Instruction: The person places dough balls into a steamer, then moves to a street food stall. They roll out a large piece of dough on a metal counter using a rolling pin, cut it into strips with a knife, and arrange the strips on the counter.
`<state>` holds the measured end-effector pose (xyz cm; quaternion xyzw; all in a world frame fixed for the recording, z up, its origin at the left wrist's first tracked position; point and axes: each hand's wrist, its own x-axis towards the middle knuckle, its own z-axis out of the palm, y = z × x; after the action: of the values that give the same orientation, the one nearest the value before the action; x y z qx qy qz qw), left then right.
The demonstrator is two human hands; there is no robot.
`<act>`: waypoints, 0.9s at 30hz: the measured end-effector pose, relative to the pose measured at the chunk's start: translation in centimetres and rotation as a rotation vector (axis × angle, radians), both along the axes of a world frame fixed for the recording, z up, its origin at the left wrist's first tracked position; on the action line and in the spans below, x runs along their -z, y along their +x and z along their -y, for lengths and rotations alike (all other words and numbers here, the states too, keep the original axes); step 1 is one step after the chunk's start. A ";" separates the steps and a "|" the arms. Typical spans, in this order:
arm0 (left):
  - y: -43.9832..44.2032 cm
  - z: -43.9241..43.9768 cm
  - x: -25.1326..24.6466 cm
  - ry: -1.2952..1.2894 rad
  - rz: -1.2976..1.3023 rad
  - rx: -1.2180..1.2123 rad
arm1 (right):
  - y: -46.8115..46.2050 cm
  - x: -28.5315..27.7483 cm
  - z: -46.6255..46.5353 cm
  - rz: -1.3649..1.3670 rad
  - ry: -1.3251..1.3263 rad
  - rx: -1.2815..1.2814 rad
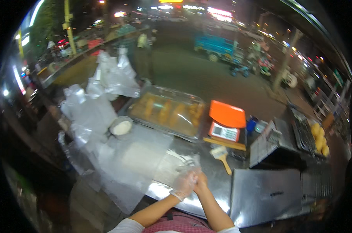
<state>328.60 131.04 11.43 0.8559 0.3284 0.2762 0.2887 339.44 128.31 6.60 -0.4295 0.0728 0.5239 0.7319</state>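
My left hand [184,182] wears a loose, clear plastic glove that reaches the wrist. My bare right hand [202,180] is pressed against it, fingers curled at the glove's thumb side; blur hides the finger detail. Both hands are over the front of a steel worktop [213,193]. Just beyond them a whitish, flour-dusted patch [167,166] lies partly under a clear plastic sheet [135,157]. A pastry brush [222,158] with a wooden handle rests to the right of my hands.
Behind stands a clear-covered tray [164,112] of golden food. Left of it are a bowl of white powder [121,126] and hanging plastic bags [114,72]. A scale [225,132] with an orange pan, a steel lid [266,192] and yellow pieces [319,138] are at right.
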 end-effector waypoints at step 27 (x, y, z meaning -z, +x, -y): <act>-0.1 2.1 -3.7 -0.210 0.106 0.297 | 3.8 -2.5 -2.3 0.184 0.328 0.119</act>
<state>328.54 128.99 15.10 0.8443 0.2100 0.2393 0.4310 343.25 130.63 9.09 -0.3454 -0.0554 0.4430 0.8254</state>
